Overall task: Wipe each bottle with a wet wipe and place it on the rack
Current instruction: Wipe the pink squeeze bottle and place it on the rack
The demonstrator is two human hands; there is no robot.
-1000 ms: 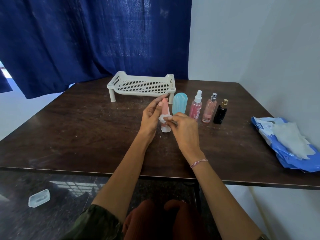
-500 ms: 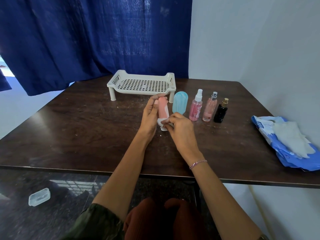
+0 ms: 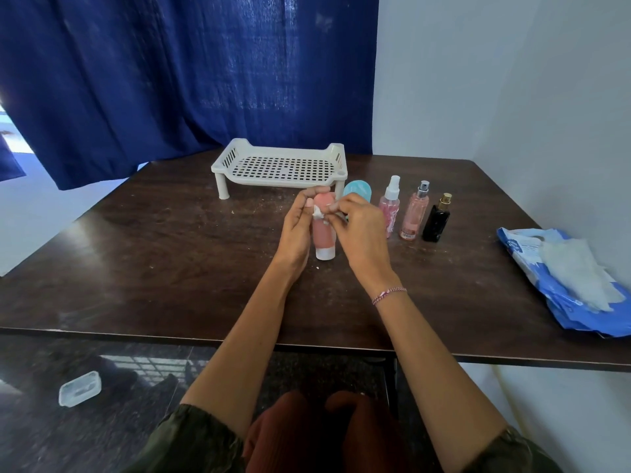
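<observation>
Rubbing has climbed from the white cap (image 3: pixel 325 252) toward the top of the pink tube (image 3: pixel 323 233), upright on the table (image 3: pixel 170 268), gripped by the left hand (image 3: pixel 297 230) while the right hand (image 3: pixel 358 233) pinches the wet wipe (image 3: pixel 318 213); a hard stroke could topple the teal tube (image 3: pixel 358 191) behind.

The rack (image 3: pixel 279 164) stood behind, bottles (image 3: pixel 415 213) in a row to its right.
A tube (image 3: pixel 323 233) stood before the rack on the surface (image 3: pixel 170 268); the wipe pack (image 3: pixel 563 278) lay far right.

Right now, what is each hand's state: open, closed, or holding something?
Left hand: grips the pink tube, cap end down.
Right hand: pinches a small white wipe against the tube.
</observation>
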